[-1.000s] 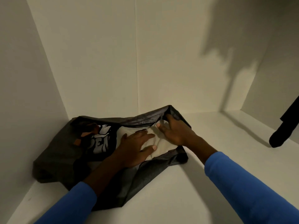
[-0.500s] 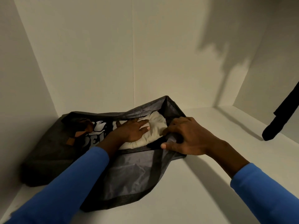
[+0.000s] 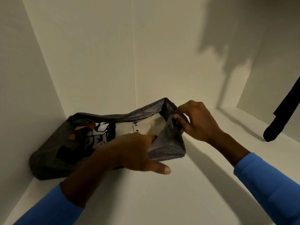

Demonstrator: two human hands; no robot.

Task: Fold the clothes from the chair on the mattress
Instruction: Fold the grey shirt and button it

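Observation:
A dark grey fabric bag [image 3: 167,148] lies in the left back corner of a white shelf [image 3: 178,195]. Inside it I see a folded cream shirt [image 3: 146,125] with small buttons, and beside that a black garment [image 3: 99,138] with white lettering. My right hand [image 3: 196,122] pinches the bag's right rim and lifts it into a peak. My left hand [image 3: 134,153] lies over the bag's front edge. Its fingers reach straight into the mouth toward the cream shirt, and its thumb is splayed out over the shelf.
White walls close in the shelf at the left [image 3: 24,95] and back [image 3: 162,54]. A black garment [image 3: 282,117] hangs down at the far right, its end near the shelf. A brown leather tag [image 3: 73,136] sits on the bag's left part.
My left hand has come off the cream shirt and back to the bag's front edge. My right hand has moved up to the right rim and pinched it, pulling the fabric upward.

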